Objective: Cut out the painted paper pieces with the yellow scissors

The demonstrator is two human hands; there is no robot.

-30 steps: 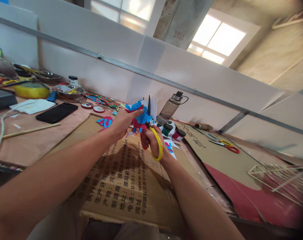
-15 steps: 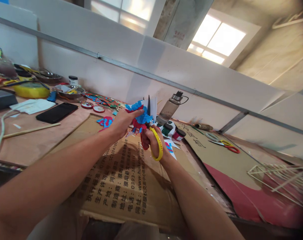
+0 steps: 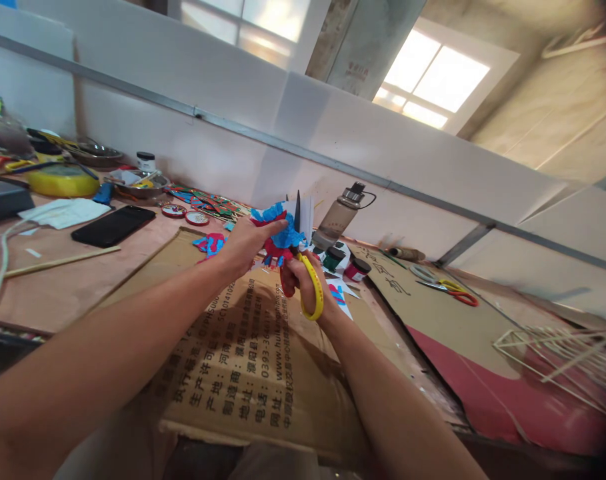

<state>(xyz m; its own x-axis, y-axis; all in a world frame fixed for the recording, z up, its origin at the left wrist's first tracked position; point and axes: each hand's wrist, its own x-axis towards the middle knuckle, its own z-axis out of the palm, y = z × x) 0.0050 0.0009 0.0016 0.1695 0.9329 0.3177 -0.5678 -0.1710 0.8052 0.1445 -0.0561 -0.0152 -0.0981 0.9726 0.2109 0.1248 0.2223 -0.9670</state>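
Between the fingers of my left hand (image 3: 247,245) is a painted paper piece (image 3: 289,237), blue and red with white unpainted paper at its far edge. My right hand (image 3: 304,277) grips a pair of scissors (image 3: 313,297) by yellow and red handles. Their dark blades point up and away, set against the paper's right side; how far apart they are is hard to see. Another blue-and-red painted cutout (image 3: 211,244) lies just left of my left hand. A similar painted scrap (image 3: 337,292) rests to the right of my right wrist. Beneath both hands lies a printed cardboard sheet (image 3: 223,373).
Behind my hands stands a grey water bottle (image 3: 337,217), with paint jars (image 3: 357,269) close by. A phone (image 3: 113,225) and a yellow round container (image 3: 63,180) lie left. Rightward are other scissors (image 3: 447,290) and a thin stick frame (image 3: 557,360). A white partition (image 3: 223,160) borders the table.
The scissors' yellow handle has shifted slightly left with my right hand. My left hand and the paper stay nearly in place.
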